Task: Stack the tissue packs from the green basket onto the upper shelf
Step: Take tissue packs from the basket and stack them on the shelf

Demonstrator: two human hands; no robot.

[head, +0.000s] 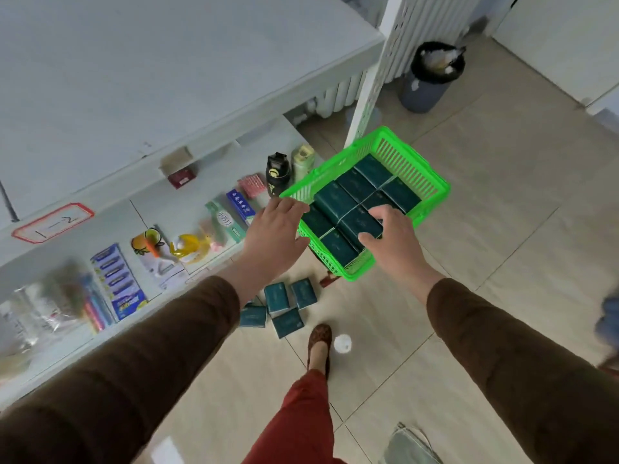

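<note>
Head view: pick step. Green basket (pixel 432 187) sits centre-right of frame, full of dark tissue packs (pixel 335 200). Right hand (pixel 390 242) has thumb and fingers closing round one pack (pixel 363 226) at the near side; left hand (pixel 273 236) is spread flat, holding nothing, at the basket's left rim. Upper shelf (pixel 117 78), upper left, is bare (four packs (pixel 279 308) lie on the floor). Next: lift clear, carry up-left.

Beige tiled floor (pixel 485 229) with dark grout lines. White shelving unit (pixel 110 78) on the left, white perforated upright post (pixel 378 72), white radiator (pixel 338 95) behind. Grey bin (pixel 427 82) with black liner. Soft daylight.
</note>
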